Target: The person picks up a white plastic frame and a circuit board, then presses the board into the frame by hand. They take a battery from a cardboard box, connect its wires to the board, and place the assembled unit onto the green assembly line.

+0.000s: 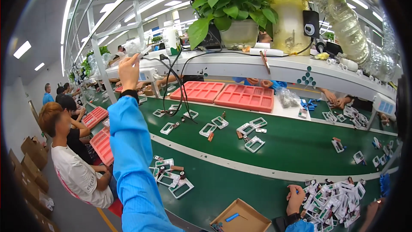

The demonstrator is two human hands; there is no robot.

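Observation:
My left hand is raised high over the bench at the left end of the shelf, its blue sleeve stretched upward. Its fingers are pinched together beside a small white piece and a clear plastic bag; what they grip is too small to name. Low on the right, my right hand is curled closed at the left edge of a heap of white plastic frames with green and copper-coloured parts. Anything inside its fingers is hidden. A cardboard tray beside it holds a blue cylinder with a wire.
Small groups of white frames lie on the green bench. Pink compartment trays stand across it. Black cables hang from the shelf, which bears a potted plant. Seated co-workers are at the left.

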